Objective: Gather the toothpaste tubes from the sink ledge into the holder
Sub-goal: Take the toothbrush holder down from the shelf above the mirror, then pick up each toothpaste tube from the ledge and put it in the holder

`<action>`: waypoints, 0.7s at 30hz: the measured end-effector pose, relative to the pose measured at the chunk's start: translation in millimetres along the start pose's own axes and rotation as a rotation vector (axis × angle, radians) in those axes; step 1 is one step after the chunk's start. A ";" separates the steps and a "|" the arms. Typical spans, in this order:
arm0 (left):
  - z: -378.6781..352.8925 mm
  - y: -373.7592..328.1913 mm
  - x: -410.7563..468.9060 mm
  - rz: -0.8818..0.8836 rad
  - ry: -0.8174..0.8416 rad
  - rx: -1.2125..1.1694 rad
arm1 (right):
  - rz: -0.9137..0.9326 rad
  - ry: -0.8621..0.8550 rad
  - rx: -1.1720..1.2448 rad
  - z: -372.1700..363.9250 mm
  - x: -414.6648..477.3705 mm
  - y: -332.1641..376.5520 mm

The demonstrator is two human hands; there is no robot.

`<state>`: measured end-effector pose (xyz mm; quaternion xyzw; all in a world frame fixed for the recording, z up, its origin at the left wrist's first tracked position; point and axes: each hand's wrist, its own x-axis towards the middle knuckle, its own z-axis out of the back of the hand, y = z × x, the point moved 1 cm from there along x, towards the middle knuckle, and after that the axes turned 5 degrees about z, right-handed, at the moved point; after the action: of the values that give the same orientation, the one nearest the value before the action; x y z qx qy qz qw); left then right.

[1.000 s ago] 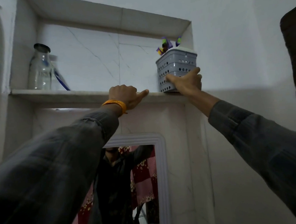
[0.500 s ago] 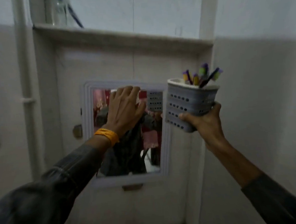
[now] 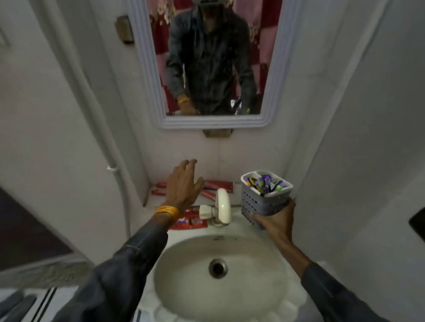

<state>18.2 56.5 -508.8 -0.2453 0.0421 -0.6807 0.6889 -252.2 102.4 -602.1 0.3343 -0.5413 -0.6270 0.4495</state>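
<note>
Several red toothpaste tubes (image 3: 219, 184) lie on the sink ledge (image 3: 236, 204) behind the tap, partly hidden by my left hand. One more red tube (image 3: 191, 221) lies flat at the left of the tap. My left hand (image 3: 183, 187) hovers open over the tubes, fingers spread, holding nothing. My right hand (image 3: 277, 219) grips the bottom of a grey perforated holder (image 3: 260, 204), held just above the ledge's right side. Purple and green toothbrushes (image 3: 265, 182) stand inside it.
A cream tap (image 3: 222, 206) stands at the middle of the ledge. The oval basin (image 3: 188, 285) with its drain lies below. A white-framed mirror (image 3: 150, 65) hangs on the wall above. A white pipe (image 3: 113, 171) runs down at the left.
My right hand has brought the holder down from the high shelf to the sink ledge. My left hand dropped from the mirror to above the tubes. The view swung downward.
</note>
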 end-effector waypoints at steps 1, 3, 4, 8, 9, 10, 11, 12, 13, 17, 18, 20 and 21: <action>-12.8 8.5 -6.9 0.012 0.055 0.002 | -0.011 -0.002 -0.002 -2.1 -4.2 -10.1; -36.0 25.8 -15.3 0.049 0.156 0.014 | -0.021 -0.013 0.007 -7.9 -5.9 -25.3; -45.6 33.9 -18.5 0.071 0.202 0.036 | -0.031 -0.018 0.012 -11.4 -5.2 -33.7; -76.7 67.7 -25.9 0.158 0.361 0.200 | -0.057 0.013 0.040 -24.5 4.6 -70.9; -83.3 76.9 -28.5 0.169 0.386 0.236 | -0.055 0.020 0.039 -26.0 5.6 -79.5; -89.8 87.1 -30.7 0.181 0.407 0.266 | -0.050 0.023 0.047 -27.6 5.0 -82.7; -95.9 96.2 -32.5 0.192 0.431 0.299 | -0.043 0.020 0.052 -29.0 3.2 -84.2; -101.8 104.5 -33.4 0.199 0.449 0.332 | -0.035 0.005 0.050 -30.0 1.6 -83.8; -106.5 110.6 -32.9 0.204 0.467 0.361 | -0.028 -0.018 0.036 -31.1 -0.9 -80.1; -118.2 118.8 -26.6 0.161 0.503 0.447 | -0.010 0.000 -0.007 -33.8 -0.6 -90.9; -118.3 116.6 -26.3 0.153 0.508 0.447 | -0.003 0.011 -0.003 -34.2 0.8 -93.5; -114.7 112.7 -27.1 0.162 0.537 0.397 | 0.012 0.029 0.001 -34.6 2.9 -96.9; -110.3 111.2 -29.1 0.174 0.556 0.366 | 0.022 0.024 0.006 -34.6 3.6 -97.5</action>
<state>75.0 48.2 -657.5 0.0819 0.1261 -0.6564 0.7393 -241.9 87.0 -703.9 0.3372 -0.5413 -0.6166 0.4618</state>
